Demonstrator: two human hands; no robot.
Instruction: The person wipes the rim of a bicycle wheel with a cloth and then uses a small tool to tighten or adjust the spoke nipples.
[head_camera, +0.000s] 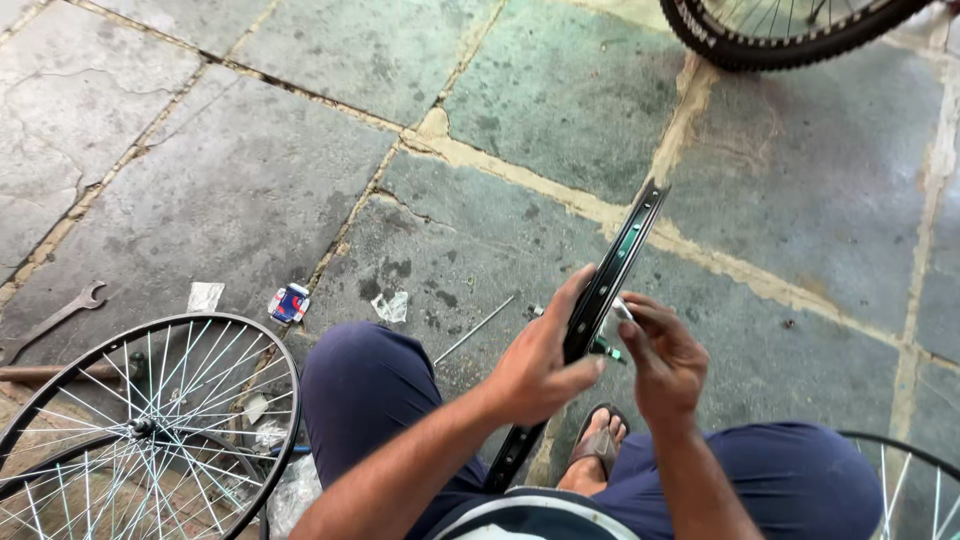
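Edge-on to the head camera, the bare bicycle rim (600, 300) ran as a long dark strip from low near the person's lap up and away to the upper right, its far end over the pale mortar joint of the stone floor (250, 180). Long axis diagonal, lower left to upper right. Rim looked black, no tyre, with a greenish strip along its inner channel and small holes spaced along it; no spokes could be seen on it.

Left hand (540, 365) wrapped the rim about mid-length, fingers curled over the far side, thumb on the near side, closed firmly on it. Right hand (660, 355) sat just beside the rim on its right, fingers bent and pinched together around something small and pale; what that was could not be told. A small green-tipped part (607, 350) showed between the two hands, touching or just beside the rim.

Rim stood between the knees, over dark blue trousers (370, 390), with a sandalled foot (598, 440) just right of its lower end.

Spoked wheel (150, 420) lay lower left. Open-ended spanner (55, 315) lay left of it on the floor. Loose spoke (475, 330) lay near the left knee. Small red-and-blue packet (289, 303) and crumpled clear wrappers (392, 306) sat nearby. Tyred wheel (770, 30) stood top right, well apart.
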